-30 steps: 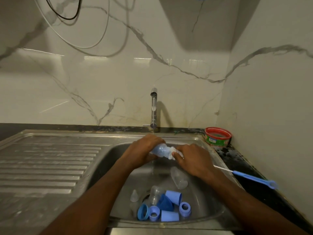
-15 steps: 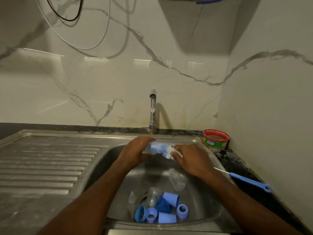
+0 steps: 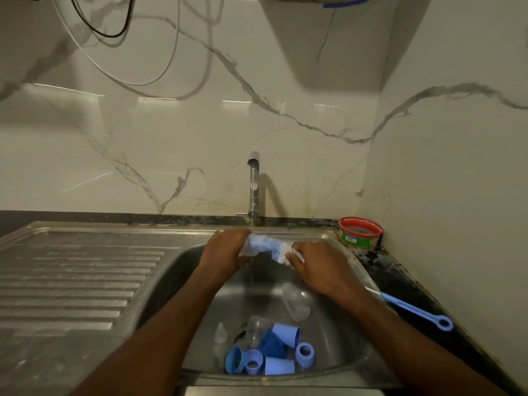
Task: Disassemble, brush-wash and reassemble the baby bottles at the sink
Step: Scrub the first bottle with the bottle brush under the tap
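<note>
Fingers: left hand (image 3: 225, 250) curled round clear baby bottle (image 3: 251, 248); right hand (image 3: 320, 267) gripping bottle brush (image 3: 278, 251), its bristles in the bottle's mouth.
Sink basin (image 3: 337, 352): blue caps, rings, teats, two more bottles.
Desk: small blue brush (image 3: 411, 308).
Tap (image 3: 253, 187): running.

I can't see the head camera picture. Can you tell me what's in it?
Over a steel sink, a left hand holds a clear baby bottle while the right hand works a bottle brush in it under the running tap. Blue caps and rings lie in the basin below.
</note>
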The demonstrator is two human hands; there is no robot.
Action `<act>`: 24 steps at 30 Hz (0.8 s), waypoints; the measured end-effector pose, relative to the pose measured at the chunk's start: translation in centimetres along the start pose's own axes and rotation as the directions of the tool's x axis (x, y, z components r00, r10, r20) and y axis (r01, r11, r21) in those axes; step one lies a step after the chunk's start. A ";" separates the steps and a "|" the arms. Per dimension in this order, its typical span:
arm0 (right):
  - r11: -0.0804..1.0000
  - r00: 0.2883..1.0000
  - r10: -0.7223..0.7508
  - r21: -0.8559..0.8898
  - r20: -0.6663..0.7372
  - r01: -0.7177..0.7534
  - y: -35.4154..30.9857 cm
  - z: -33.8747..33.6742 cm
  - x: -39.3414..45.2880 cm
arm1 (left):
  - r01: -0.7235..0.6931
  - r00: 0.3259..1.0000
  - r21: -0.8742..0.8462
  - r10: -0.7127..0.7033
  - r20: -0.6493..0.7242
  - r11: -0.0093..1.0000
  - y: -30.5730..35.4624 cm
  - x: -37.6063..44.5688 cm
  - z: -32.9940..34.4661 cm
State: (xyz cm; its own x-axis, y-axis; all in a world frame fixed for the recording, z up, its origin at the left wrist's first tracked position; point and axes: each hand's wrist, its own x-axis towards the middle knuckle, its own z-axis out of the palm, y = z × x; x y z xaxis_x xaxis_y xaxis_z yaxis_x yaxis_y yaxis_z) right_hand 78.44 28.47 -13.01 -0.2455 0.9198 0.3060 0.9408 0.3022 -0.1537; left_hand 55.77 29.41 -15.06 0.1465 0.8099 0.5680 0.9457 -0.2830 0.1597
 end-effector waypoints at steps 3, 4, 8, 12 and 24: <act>0.934 0.932 0.349 -0.120 0.097 -0.337 0.1 -0.5 0.8 | -0.106 0.983 -0.079 0.116 0.142 0.991 0.3 -0.4 0.3; 0.968 0.979 0.200 -0.165 0.041 -0.191 0.7 0.3 0.2 | -0.172 0.967 -0.109 0.188 0.169 0.979 0.3 -0.6 0.4; 0.946 0.943 -0.319 0.081 0.096 0.312 2.5 -2.4 -1.1 | -0.142 0.982 -0.138 0.157 0.105 0.980 -1.8 -0.6 -0.1; 0.850 0.851 -0.511 -0.082 0.121 0.521 1.3 -2.1 -0.2 | -0.247 0.948 -0.072 0.257 0.191 0.966 -0.9 -0.5 0.1; 0.990 0.991 -0.108 -0.100 -0.076 0.100 0.2 -0.1 0.0 | -0.029 0.973 -0.289 0.094 0.213 0.957 2.1 -0.6 1.6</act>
State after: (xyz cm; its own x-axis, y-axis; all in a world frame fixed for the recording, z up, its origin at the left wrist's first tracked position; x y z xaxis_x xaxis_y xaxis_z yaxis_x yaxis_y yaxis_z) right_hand 78.69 28.49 -12.97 -0.3270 0.8600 0.3917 0.9302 0.3661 -0.0273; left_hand 58.10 29.16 -16.32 0.2929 0.8706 0.3953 0.8171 -0.4426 0.3694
